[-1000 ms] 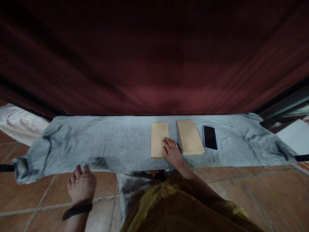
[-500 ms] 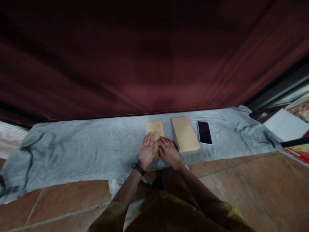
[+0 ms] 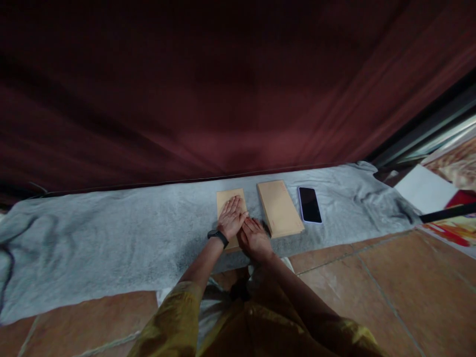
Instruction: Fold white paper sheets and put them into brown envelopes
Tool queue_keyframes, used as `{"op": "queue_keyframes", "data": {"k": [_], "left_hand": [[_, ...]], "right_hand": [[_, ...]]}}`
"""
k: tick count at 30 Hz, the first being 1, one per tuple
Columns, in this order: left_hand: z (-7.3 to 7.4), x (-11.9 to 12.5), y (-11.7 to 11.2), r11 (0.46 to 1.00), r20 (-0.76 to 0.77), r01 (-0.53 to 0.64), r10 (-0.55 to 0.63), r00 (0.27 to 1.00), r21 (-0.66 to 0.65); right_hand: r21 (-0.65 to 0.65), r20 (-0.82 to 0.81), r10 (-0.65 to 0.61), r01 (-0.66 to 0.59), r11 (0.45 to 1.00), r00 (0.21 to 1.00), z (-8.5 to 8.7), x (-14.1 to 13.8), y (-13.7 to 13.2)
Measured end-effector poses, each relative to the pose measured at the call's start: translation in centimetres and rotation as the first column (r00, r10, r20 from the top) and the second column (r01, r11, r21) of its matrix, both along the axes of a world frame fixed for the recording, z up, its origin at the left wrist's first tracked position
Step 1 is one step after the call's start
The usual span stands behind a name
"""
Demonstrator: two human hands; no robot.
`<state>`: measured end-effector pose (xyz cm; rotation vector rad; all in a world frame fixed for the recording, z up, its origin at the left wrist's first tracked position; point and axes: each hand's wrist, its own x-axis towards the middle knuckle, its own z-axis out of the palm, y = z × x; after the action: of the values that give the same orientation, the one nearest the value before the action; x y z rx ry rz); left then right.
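Both hands rest on a brown paper envelope (image 3: 222, 198) that lies on a grey cloth (image 3: 141, 228). Across its middle my left hand (image 3: 232, 218) lies flat, fingers stretched toward the far edge, with a dark watch on the wrist. My right hand (image 3: 256, 240) is at the envelope's near right side, fingers outstretched and its fingertips close to the left hand. Much of the envelope is hidden under the hands. To the right a stack of similar brown envelopes (image 3: 280, 207) lies slightly askew, with small reddish print on top.
A phone (image 3: 310, 205) with a dark screen and pale purple edge lies right of the stack. Behind the cloth hangs a dark red curtain (image 3: 238, 129). Orange-brown floor tiles (image 3: 357, 287) run along the near side. A white sheet (image 3: 424, 188) sits at the far right.
My left hand has slid up and across the envelope toward its middle. My right hand has drawn slightly nearer to me. The whole view has shifted a little to the right.
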<state>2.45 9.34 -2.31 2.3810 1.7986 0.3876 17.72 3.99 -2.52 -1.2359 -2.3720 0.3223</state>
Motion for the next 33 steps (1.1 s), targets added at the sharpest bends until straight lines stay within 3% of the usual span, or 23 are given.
{"op": "queue_keyframes", "data": {"k": [8,13,21,33], "left_hand": [[-0.3,-0.4,1.1,0.999,-0.001,-0.038,0.038,0.999,-0.012],[-0.2,-0.4,0.0,0.999,0.004,-0.043,0.043,0.999,0.017],[0.2,-1.5,-5.0,1.0,-0.059,-0.015,0.016,0.998,0.025],[-0.3,-3.3,-12.8,0.993,-0.011,0.046,-0.045,0.999,0.104]], "right_hand": [[0.022,0.012,0.073,-0.073,0.997,0.997,-0.2,1.3,-1.7],[0.008,0.005,0.064,-0.064,0.998,0.998,0.1,1.7,-2.3],[0.003,-0.02,0.051,-0.051,0.999,0.999,-0.1,1.4,-2.0],[-0.01,-0.02,0.03,-0.03,1.0,0.999,-0.1,1.4,-2.1]]}}
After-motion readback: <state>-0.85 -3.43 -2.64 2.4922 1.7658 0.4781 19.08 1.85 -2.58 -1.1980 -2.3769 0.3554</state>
